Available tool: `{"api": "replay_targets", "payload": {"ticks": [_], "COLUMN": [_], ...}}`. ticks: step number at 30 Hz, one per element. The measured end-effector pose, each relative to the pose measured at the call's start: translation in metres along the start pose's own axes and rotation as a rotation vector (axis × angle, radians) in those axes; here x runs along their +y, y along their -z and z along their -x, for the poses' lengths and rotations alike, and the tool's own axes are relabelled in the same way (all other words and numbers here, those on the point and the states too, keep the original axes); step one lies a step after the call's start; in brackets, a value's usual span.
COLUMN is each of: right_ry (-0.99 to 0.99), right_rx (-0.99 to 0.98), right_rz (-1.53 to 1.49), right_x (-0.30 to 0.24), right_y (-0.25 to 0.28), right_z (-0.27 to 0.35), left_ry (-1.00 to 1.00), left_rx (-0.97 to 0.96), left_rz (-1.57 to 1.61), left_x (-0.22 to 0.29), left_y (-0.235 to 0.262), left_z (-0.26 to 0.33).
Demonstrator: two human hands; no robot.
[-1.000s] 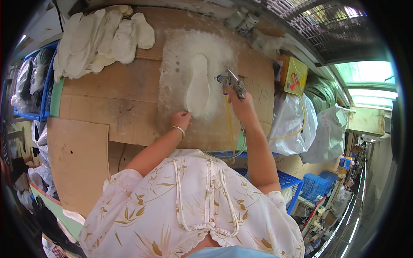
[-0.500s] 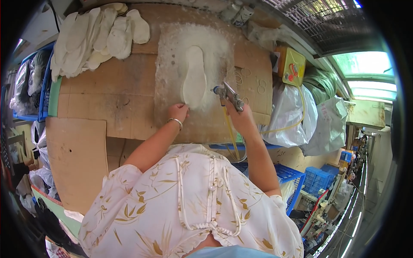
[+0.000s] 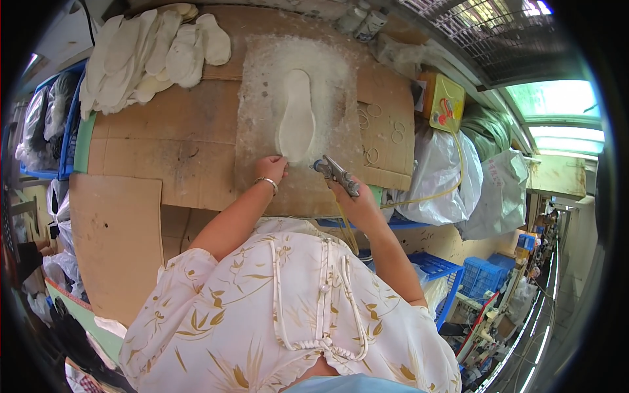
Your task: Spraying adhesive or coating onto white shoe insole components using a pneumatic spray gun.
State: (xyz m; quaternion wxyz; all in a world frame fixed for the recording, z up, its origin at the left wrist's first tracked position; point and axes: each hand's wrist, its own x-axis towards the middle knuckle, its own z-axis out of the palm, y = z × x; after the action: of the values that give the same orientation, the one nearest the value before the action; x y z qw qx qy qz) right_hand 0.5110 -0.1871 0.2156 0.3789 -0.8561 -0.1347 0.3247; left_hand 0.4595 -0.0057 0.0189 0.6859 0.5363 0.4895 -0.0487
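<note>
A cream insole point(image 3: 297, 121) lies lengthwise on a pale, crusted sheet point(image 3: 255, 141) that covers the middle of the cardboard. At its near end, my left hand point(image 3: 272, 168) is closed, with the fingertips pinched against the insole's lower left edge. My right hand point(image 3: 357, 202) is wrapped round a metal spray gun point(image 3: 338, 174). The gun's blue-ringed nozzle points left, just to the right of the insole's near end and apart from it. A yellowish hose hangs from the gun toward my body.
A heap of cream insoles point(image 3: 134, 56) occupies the far left of the cardboard point(image 3: 164, 154). Rubber-band-like rings point(image 3: 398, 133) lie right of the sheet. Farther right are a yellow container point(image 3: 447, 101) with a hose and white plastic bags point(image 3: 445, 177). Bottles point(image 3: 371, 25) stand at the back.
My right hand has brought the spray gun left and nearer to my body, and its nozzle now sits below the insole's right side. My left hand and the insole have hardly moved.
</note>
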Motion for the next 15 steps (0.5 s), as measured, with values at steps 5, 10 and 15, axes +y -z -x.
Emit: {"api": "replay_targets", "payload": {"ticks": [5,10,15], "right_ry": [0.096,0.133,0.188], "right_rx": [0.087,0.118,0.166], "right_rz": [0.026,-0.004,-0.079], "right_x": [-0.005,-0.009,-0.040], "right_y": [0.001,0.007,0.012], "right_z": [-0.021,-0.053,-0.069], "left_ry": [-0.024,-0.031,-0.052], "left_rx": [0.013,-0.013,0.000], "left_rz": [0.028,0.015,-0.005], "left_x": [0.003,0.001,-0.003], "left_y": [-0.001,0.001,0.002], "left_z": [0.004,0.000,0.000]}}
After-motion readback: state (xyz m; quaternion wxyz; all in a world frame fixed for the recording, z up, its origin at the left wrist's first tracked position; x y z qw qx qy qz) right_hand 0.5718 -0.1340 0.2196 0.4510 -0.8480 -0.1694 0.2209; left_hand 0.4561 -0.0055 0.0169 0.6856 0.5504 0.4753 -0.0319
